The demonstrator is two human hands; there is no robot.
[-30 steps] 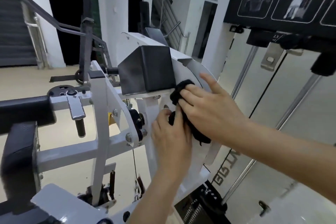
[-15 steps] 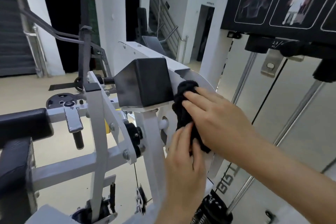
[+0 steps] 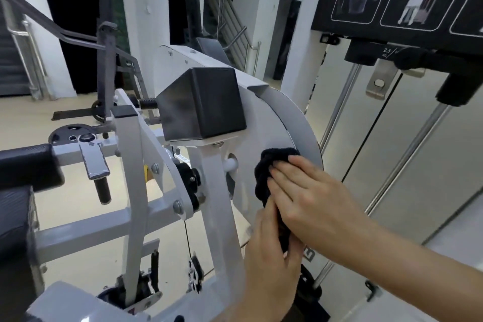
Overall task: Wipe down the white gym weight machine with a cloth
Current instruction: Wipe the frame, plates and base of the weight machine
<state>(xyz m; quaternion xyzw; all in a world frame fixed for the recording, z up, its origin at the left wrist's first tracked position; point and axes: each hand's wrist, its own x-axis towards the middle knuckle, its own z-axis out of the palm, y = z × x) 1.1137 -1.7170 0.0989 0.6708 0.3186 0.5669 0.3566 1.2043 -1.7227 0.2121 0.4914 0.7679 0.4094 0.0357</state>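
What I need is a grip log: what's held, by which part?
The black cloth: left hand grips its lower end; right hand presses its upper part flat.

Beige gym floor (image 3: 31,112), white pillar (image 3: 141,21) in the background, dark doorway (image 3: 179,2) beside it, staircase with metal railing (image 3: 230,21) to the doorway's right, grey metal rack (image 3: 107,65) further left, black weight plate (image 3: 69,133) lying low, near the rack's base
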